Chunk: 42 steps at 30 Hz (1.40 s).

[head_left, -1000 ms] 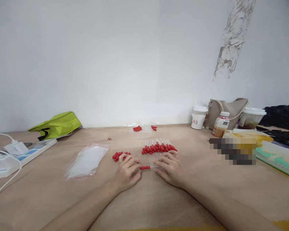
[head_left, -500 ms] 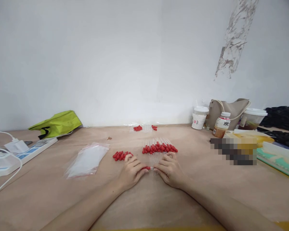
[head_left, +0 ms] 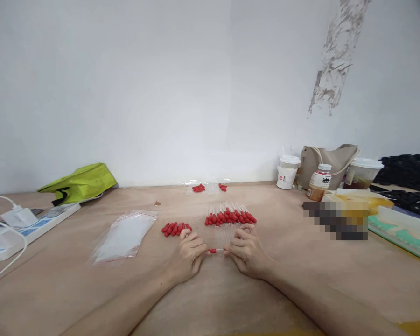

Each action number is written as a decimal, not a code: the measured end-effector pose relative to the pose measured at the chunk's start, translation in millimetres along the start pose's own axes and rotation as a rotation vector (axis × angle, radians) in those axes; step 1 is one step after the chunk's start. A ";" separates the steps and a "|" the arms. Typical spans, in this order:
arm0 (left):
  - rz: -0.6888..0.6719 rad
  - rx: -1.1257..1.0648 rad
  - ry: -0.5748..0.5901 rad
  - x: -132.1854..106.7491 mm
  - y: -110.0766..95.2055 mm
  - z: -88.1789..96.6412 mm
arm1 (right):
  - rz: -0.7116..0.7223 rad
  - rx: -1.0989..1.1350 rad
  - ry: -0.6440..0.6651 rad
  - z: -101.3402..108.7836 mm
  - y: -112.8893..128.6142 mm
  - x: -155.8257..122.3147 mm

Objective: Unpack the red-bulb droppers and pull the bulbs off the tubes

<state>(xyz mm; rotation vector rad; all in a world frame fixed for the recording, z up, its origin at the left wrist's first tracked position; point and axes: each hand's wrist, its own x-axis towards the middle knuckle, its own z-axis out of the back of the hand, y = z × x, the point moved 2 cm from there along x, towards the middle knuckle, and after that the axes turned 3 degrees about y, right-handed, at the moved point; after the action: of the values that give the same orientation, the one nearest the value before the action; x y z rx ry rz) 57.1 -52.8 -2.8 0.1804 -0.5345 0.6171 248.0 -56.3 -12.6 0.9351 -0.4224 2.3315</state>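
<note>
My left hand (head_left: 192, 251) is closed in a pinch on a red rubber bulb (head_left: 213, 251). My right hand (head_left: 245, 248) pinches a clear dropper tube (head_left: 220, 251), whose end meets the bulb between my hands. Much of the tube is hidden by my right fingers. Loose red bulbs (head_left: 175, 228) lie just beyond my left hand. Behind my right hand, several droppers with red bulbs (head_left: 231, 216) lie side by side, tips pointing away from me. Bare clear tubes (head_left: 226, 231) lie between that row and my hands.
Clear zip bags (head_left: 124, 235) lie to the left, near a power strip (head_left: 52, 224) and a green bag (head_left: 80, 181). Bagged red bulbs (head_left: 198, 187) rest by the wall. At right stand a white cup (head_left: 287, 172), a bottle (head_left: 319, 182) and a beige handbag (head_left: 331, 161).
Both hands have drawn slightly nearer to me, still holding the bulb and tube. More of the bulb and tube shows between my fingers. The whole view has shifted a little.
</note>
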 end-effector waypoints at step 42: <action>0.951 -0.299 -0.271 -38.7 117.4 22.9 | -0.338 -0.086 0.175 4.3 -26.9 -5.6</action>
<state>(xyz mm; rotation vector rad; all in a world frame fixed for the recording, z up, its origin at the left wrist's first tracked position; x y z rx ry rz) -48.8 15.1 -3.2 -0.3050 -0.9739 1.4333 270.4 -39.7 -11.6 0.6944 -0.2666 2.0483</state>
